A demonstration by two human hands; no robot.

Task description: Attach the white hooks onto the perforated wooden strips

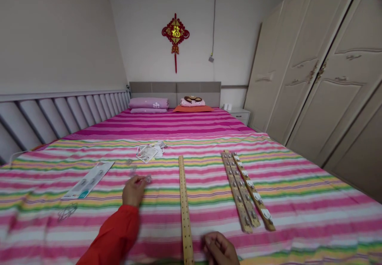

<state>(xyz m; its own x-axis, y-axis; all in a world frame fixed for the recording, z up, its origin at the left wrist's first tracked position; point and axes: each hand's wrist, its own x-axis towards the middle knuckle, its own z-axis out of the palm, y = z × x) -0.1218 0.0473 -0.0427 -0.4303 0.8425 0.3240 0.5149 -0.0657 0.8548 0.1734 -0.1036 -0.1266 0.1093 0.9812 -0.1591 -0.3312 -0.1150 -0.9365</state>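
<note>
My left hand (pixel 133 190) is closed in a pinch on a small clear plastic piece (pixel 148 179), just above the striped cloth. Two more clear pieces (pixel 133 171) lie behind that hand. In front of me a long, narrow wooden strip (pixel 185 213) with rows of small holes runs away from me. Just right of its near end is my right hand (pixel 220 250), fingers curled together; whatever they may hold is hidden. Farther right, two wooden strips (pixel 238 193) carry small metal fittings, and beside them another strip (pixel 253 191) bears white and metal ones.
A long card pack (pixel 89 180) and some thin clear loops (pixel 67 212) lie at left. White-edged cards (pixel 151 151) are piled farther back. The bed has a slatted rail (pixel 59 113) along its left side, and a wardrobe (pixel 322 66) stands at right.
</note>
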